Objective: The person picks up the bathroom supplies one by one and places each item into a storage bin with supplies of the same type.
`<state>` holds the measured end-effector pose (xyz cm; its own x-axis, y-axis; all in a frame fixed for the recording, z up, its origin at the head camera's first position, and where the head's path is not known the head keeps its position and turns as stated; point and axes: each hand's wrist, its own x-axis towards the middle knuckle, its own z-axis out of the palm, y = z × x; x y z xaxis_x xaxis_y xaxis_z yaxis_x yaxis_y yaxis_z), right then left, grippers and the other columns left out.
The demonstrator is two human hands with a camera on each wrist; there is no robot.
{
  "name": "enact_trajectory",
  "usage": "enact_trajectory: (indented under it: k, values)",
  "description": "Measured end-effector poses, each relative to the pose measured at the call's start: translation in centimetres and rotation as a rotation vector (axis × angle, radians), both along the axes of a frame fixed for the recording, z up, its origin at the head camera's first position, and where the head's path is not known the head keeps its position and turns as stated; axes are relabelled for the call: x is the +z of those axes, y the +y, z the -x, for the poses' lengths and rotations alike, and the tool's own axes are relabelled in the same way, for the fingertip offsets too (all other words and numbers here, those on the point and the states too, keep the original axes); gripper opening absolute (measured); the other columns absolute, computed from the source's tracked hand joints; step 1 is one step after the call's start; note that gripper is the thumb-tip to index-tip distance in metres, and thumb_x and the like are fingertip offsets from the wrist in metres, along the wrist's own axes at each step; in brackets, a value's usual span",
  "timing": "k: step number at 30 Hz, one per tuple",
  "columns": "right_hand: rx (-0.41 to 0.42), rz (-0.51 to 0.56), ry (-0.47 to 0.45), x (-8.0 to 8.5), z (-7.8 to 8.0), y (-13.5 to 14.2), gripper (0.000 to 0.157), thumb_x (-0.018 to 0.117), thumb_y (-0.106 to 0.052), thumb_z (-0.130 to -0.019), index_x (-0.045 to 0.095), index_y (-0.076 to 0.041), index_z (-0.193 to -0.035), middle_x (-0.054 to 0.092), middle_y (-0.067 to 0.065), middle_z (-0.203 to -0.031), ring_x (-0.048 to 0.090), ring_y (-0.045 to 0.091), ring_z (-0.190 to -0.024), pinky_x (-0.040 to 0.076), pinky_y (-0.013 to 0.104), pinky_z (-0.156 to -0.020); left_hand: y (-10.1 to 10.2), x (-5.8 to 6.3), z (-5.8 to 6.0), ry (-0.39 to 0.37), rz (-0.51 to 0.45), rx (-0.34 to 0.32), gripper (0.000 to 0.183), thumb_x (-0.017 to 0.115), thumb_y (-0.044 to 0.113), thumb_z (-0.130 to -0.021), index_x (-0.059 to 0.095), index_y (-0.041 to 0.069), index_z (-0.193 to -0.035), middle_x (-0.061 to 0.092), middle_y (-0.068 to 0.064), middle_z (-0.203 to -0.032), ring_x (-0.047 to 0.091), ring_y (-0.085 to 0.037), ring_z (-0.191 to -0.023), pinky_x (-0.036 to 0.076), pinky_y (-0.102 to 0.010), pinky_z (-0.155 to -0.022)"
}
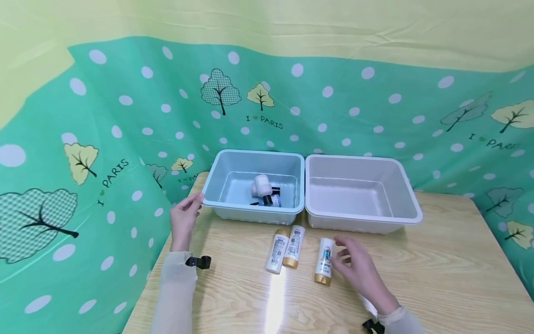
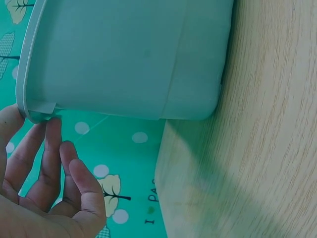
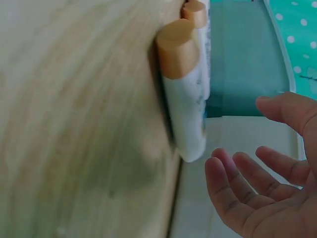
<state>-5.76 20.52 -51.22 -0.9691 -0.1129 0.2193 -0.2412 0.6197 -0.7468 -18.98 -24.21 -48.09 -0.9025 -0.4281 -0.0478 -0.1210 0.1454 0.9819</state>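
My left hand (image 1: 185,217) pinches the rim at the near left corner of a light blue plastic bin (image 1: 250,208); in the left wrist view its thumb and fingertips meet that rim (image 2: 22,74). My right hand (image 1: 355,265) hovers just right of a white bottle with a gold cap (image 1: 324,262), which lies on the table, cap toward me. The right wrist view shows the fingers spread and bent a little, with a gap to the bottle (image 3: 183,99). Two similar white bottles, one (image 1: 277,253) and another (image 1: 294,246), lie side by side to the left, caps at opposite ends.
Inside the blue bin lie a white bottle (image 1: 263,185) and some dark-capped items, partly overlapping. A pale grey bin (image 1: 363,218) stands beside it on the right. Behind both hangs a green patterned cloth (image 1: 333,102). The wooden table (image 1: 450,260) extends to the right.
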Motion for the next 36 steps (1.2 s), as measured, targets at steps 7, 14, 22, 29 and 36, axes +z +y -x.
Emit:
enact_trajectory:
  k: [7,14,22,29,36]
  values:
    - [-0.107,0.036,-0.245,-1.4,0.4,-0.6,0.064,0.082,-0.011,-0.084,0.050,0.002,-0.137,0.062,0.019,-0.116,0.065,0.019,-0.081,0.055,0.026,-0.067,0.0,-0.1,-0.1,0.003,0.007,-0.002,0.048,0.076,0.048,-0.087,0.075,0.013,-0.119,0.073,0.003,-0.104,0.064,-0.021,-0.094,0.054,-0.031,-0.078]
    - [-0.188,-0.103,-0.322,-1.7,1.3,-1.2,0.070,0.077,-0.031,-0.089,0.047,0.012,-0.136,0.061,0.017,-0.106,0.055,0.019,-0.077,0.050,0.034,-0.066,0.0,-0.3,-0.2,0.003,0.014,0.012,0.045,0.076,0.046,-0.089,0.075,0.012,-0.119,0.073,0.006,-0.100,0.063,-0.016,-0.090,0.053,-0.027,-0.074]
    - [-0.221,-0.183,-0.333,-2.0,1.9,-1.8,0.071,0.076,-0.037,-0.089,0.050,0.016,-0.129,0.058,0.015,-0.099,0.053,0.024,-0.080,0.049,0.038,-0.067,0.0,-0.3,-0.1,0.007,0.015,0.011,0.045,0.076,0.046,-0.088,0.075,0.013,-0.119,0.072,0.004,-0.103,0.062,-0.014,-0.089,0.053,-0.028,-0.075]
    - [-0.248,-0.184,-0.343,-2.2,2.1,-2.5,0.081,0.078,-0.039,-0.087,0.044,0.015,-0.137,0.056,0.029,-0.115,0.061,0.037,-0.096,0.054,0.052,-0.077,0.0,-0.2,0.0,0.018,0.009,0.008,0.044,0.076,0.046,-0.088,0.076,0.014,-0.118,0.073,0.003,-0.104,0.063,-0.015,-0.088,0.053,-0.030,-0.075]
    - [-0.249,-0.165,-0.362,-2.0,2.2,-3.1,0.082,0.080,-0.033,-0.084,0.041,0.016,-0.137,0.051,0.029,-0.115,0.058,0.029,-0.082,0.053,0.040,-0.063,0.1,-0.1,0.0,0.019,0.010,0.011,0.042,0.077,0.044,-0.088,0.076,0.014,-0.117,0.073,0.004,-0.103,0.063,-0.014,-0.088,0.053,-0.028,-0.074]
